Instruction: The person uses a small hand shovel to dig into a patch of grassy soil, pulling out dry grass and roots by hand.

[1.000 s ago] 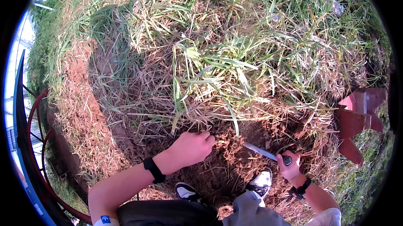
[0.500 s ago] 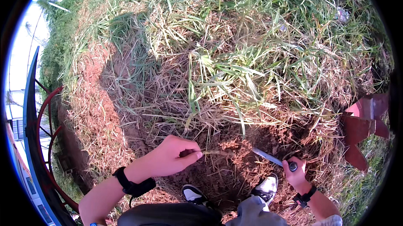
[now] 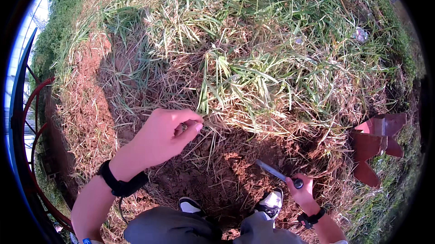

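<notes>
My left hand (image 3: 166,131) hovers at the edge of the cut grass (image 3: 235,74), thumb and forefinger pinched together. Whatever may be between those fingertips is too small to make out. My right hand (image 3: 300,189) is wrapped around the dark handle of a digging tool with a long, narrow grey metal blade (image 3: 270,170). The blade points up and left, its tip low over loose reddish soil (image 3: 238,162). Bits of dry straw lie scattered on that soil between my two hands.
A rusty red metal piece with pointed arms (image 3: 374,146) stands to the right. Curved red metal bars (image 3: 31,103) rise at the far left. My shoes (image 3: 270,202) are on the soil below. A crumpled shiny wrapper (image 3: 360,35) lies in the grass at upper right.
My left hand has moved up and left, away from the bare soil to the grass edge; the pale stalk it pinched no longer shows. The right hand still grips the tool.
</notes>
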Demonstrator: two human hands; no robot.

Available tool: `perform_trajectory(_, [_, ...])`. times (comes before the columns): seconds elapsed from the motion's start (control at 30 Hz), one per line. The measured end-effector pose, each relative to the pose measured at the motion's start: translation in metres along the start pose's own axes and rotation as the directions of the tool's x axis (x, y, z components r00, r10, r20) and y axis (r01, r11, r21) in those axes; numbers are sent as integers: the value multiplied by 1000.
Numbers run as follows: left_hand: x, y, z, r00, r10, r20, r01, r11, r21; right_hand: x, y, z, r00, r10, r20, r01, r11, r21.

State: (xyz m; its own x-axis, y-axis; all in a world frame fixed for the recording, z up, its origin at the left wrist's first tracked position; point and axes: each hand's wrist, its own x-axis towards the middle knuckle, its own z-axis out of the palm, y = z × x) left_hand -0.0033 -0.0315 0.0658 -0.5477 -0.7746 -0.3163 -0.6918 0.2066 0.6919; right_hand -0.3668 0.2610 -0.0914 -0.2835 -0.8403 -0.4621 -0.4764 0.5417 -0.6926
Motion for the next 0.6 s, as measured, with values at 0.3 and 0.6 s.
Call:
perform_trajectory(0.3, [-61, -138, 18, 983, 125, -132, -21, 797, 603, -12, -132, -74, 989, -85, 122, 130, 895, -426])
perform_trajectory(0.6, [-76, -194, -5, 964, 263, -25, -232, 886, 401, 57, -178, -28, 973, -8, 231, 147, 793, -591])
